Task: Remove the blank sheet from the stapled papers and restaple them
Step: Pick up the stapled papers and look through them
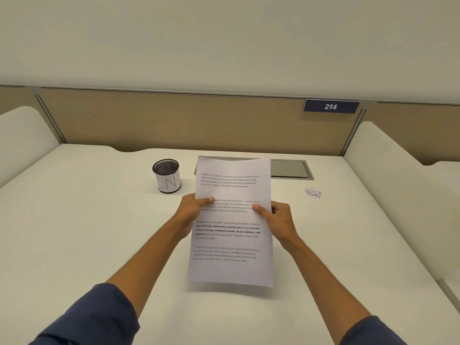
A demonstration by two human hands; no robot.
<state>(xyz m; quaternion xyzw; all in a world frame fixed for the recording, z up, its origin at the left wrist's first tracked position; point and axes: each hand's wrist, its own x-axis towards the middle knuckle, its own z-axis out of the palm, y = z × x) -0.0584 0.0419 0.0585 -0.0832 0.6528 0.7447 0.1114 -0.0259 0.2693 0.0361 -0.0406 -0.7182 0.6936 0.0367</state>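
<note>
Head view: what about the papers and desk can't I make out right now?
- Papers: the printed top page hides any staple, blank sheet and page count.
- Small pile right of the papers: too small to identify.
- Mesh cup: contents too dark to tell.
- Both hands: fingers hidden behind the papers.

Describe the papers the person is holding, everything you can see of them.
The papers look like white printed sheets, held upright above the desk, facing the camera. The front page shows four short text blocks, the third partly bold. The left hand and right hand pinch the side edges, thumbs on the front. The top edge curls slightly. No staple is visible, and the sheet count cannot be told.
</note>
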